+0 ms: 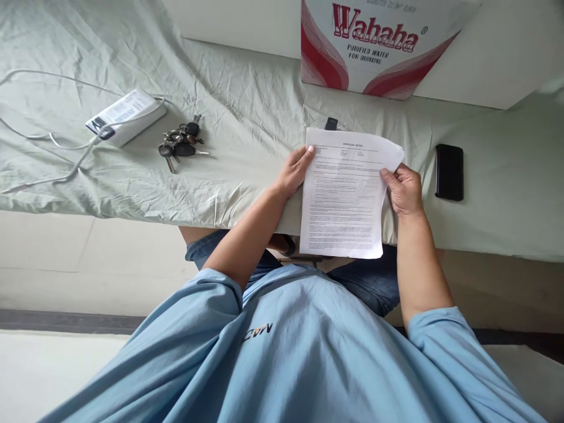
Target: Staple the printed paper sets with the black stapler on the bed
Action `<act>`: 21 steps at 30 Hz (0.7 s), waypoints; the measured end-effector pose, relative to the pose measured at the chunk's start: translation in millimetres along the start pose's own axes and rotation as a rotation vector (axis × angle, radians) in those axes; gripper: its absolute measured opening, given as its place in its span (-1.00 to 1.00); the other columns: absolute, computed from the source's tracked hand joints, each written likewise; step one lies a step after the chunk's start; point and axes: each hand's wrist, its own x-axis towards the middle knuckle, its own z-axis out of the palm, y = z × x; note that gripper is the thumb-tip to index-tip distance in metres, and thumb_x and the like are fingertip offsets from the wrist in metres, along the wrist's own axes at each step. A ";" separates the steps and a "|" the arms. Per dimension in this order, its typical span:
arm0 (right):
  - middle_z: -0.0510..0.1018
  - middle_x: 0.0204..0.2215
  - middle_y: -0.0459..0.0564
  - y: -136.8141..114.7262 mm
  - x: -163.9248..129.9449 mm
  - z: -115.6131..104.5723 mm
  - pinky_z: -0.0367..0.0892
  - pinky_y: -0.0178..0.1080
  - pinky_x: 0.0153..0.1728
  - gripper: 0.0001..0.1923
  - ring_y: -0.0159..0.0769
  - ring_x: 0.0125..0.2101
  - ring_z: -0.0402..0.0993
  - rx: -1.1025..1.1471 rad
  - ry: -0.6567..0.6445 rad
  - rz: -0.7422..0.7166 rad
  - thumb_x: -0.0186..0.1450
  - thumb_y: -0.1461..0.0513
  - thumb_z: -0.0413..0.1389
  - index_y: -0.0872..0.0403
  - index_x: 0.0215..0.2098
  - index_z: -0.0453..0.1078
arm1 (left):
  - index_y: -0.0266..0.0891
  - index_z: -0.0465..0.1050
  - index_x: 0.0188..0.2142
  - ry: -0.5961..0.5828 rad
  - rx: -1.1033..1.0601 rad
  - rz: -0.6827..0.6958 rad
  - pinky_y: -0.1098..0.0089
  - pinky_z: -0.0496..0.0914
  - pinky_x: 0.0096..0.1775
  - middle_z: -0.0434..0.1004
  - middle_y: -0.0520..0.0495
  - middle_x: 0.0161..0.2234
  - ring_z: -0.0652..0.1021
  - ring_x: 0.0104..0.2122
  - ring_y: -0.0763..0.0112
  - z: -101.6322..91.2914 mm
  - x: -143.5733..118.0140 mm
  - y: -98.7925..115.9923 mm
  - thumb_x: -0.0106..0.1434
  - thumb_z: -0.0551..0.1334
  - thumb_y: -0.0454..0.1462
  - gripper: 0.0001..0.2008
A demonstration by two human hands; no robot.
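1. One printed sheet of paper [343, 197] sits at the centre of the frame, held between two hands above the near edge of the bed [247, 111].
2. The left hand [294, 172] grasps the sheet's left edge, fingers curled around it with the fingertips on the printed face.
3. The right hand [404, 189] pinches the right edge, thumb on top and the other fingers behind the paper.
4. The sheet's long axis runs from the top of the frame to the bottom, its heading towards the top; its upper right corner bends back slightly.
5. One black phone [449, 172] lies flat to the right of the sheet, close to the right hand but apart from it.
6. One bunch of keys [180, 145] lies at centre left, well apart from the paper.
7. One white power bank [126, 116], with a white cable [53, 138] plugged in, lies at upper left.
8. One cardboard water box [374, 44] stands at the top centre right.
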 end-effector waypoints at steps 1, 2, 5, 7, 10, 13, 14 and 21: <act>0.83 -0.20 -0.04 -3.0 0.4 2.5 0.75 0.09 0.14 -0.37 0.05 0.03 0.83 0.005 0.007 -0.007 0.12 -0.30 0.64 -0.07 -0.14 0.73 | -0.15 0.68 -0.02 -0.013 -0.035 -0.010 0.07 0.72 0.02 0.79 -0.21 -0.20 0.83 0.00 -0.04 0.0 -0.3 0.2 0.36 0.37 0.51 -0.21; 0.83 -0.20 -0.05 -6.1 1.3 5.2 0.75 0.07 0.15 -0.38 0.02 0.01 0.84 0.008 0.018 -0.019 0.12 -0.29 0.65 -0.06 -0.15 0.73 | -0.16 0.69 0.00 -0.029 -0.069 -0.017 0.02 0.73 0.06 0.81 -0.23 -0.18 0.84 0.02 -0.08 -0.1 -0.4 0.3 0.32 0.42 0.51 -0.19; 0.82 -0.21 -0.07 -17.3 5.0 13.7 0.74 0.04 0.14 -0.38 -0.02 -0.03 0.83 -0.014 0.041 -0.050 0.09 -0.28 0.66 -0.06 -0.18 0.72 | -0.21 0.70 0.02 -0.075 -0.145 -0.046 -0.10 0.74 0.18 0.84 -0.27 -0.16 0.85 0.05 -0.18 -1.0 0.4 -0.7 0.17 0.59 0.44 -0.16; 0.81 -0.23 -0.07 -27.2 4.5 16.2 0.74 0.05 0.15 -0.38 -0.01 -0.03 0.83 -0.046 0.040 -0.051 0.11 -0.30 0.65 -0.07 -0.18 0.72 | -0.23 0.70 -0.01 -0.082 -0.173 -0.079 -0.13 0.74 0.20 0.85 -0.29 -0.18 0.86 0.04 -0.21 -0.9 1.7 -2.6 0.15 0.63 0.41 -0.17; 0.82 -0.20 -0.02 -43.7 -9.7 6.8 0.74 0.15 0.20 -0.34 0.09 0.05 0.85 -0.069 0.000 0.000 0.16 -0.37 0.57 -0.10 -0.09 0.72 | -0.23 0.70 -0.07 -0.062 -0.218 -0.099 -0.11 0.73 0.20 0.86 -0.30 -0.17 0.86 0.05 -0.18 1.1 4.6 -6.9 0.22 0.58 0.42 -0.22; 0.85 -0.13 0.11 -57.2 -41.7 -18.8 0.73 0.27 0.24 -0.13 0.30 0.19 0.83 -0.052 -0.033 0.125 0.05 -0.49 0.53 -0.15 0.07 0.74 | -0.21 0.71 -0.07 -0.020 -0.297 -0.060 -0.09 0.71 0.26 0.88 -0.28 -0.09 0.84 0.12 -0.16 5.1 10.5 -12.6 0.29 0.56 0.39 -0.28; 0.87 -0.05 0.17 -59.9 -54.7 -27.8 0.72 0.31 0.27 -0.06 0.37 0.26 0.80 -0.032 -0.039 0.180 0.00 -0.49 0.54 -0.17 0.14 0.74 | -0.21 0.71 -0.06 -0.001 -0.325 -0.043 -0.09 0.70 0.28 0.89 -0.27 -0.06 0.84 0.15 -0.15 6.9 13.3 -14.6 0.32 0.55 0.37 -0.30; 0.79 0.30 0.09 -39.4 -131.1 -17.0 0.54 0.42 0.52 -0.13 0.28 0.42 0.70 -0.065 0.108 0.152 -0.03 -0.36 0.60 -0.28 0.17 0.72 | -0.15 0.71 0.04 0.041 -0.447 0.006 -0.13 0.64 0.39 0.89 -0.20 0.02 0.79 0.27 -0.09 20.8 28.5 -23.9 0.49 0.41 0.35 -0.37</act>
